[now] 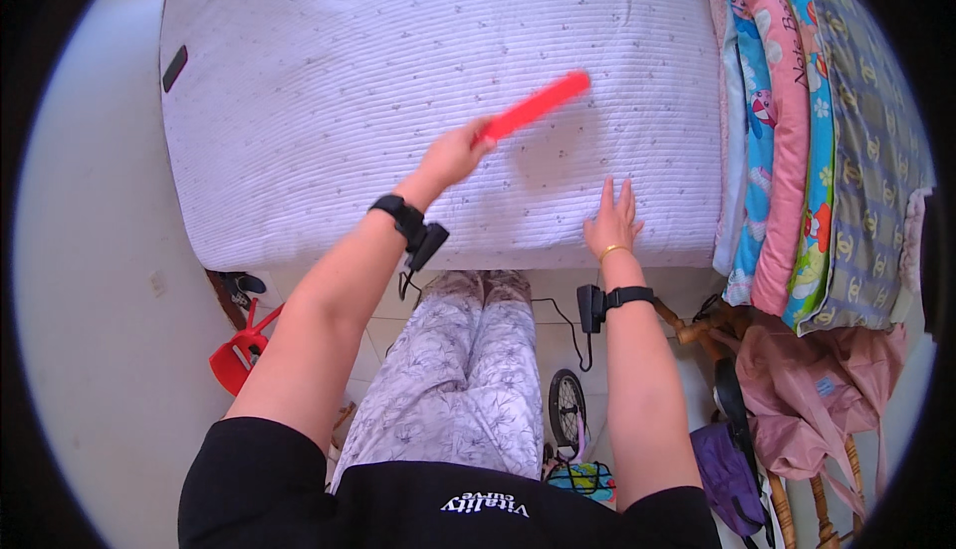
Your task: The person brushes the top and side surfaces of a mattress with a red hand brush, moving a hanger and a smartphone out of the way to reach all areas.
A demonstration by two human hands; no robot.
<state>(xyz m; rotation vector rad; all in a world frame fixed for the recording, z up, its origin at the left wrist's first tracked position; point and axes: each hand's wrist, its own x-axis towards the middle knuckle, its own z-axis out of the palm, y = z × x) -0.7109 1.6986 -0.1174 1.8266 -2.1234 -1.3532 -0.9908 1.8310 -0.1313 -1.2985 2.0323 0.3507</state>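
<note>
My left hand grips one end of a long, flat red tool, possibly a bed brush. It slants up and to the right above the bed, and blur hides its finer detail. Beneath lies a white quilted bedspread with small printed motifs, and a shadow falls on it below the tool. My right hand is at the near edge of the bed, fingers spread and holding nothing. Whether its fingertips touch the cloth I cannot tell. Each wrist wears a black strap with a small cabled device.
Folded, patterned bedding is stacked along the right side. A dark phone-like object lies at the bed's left edge. Near the floor are a red plastic item, a small spoked wheel, a pink bag and a purple bag.
</note>
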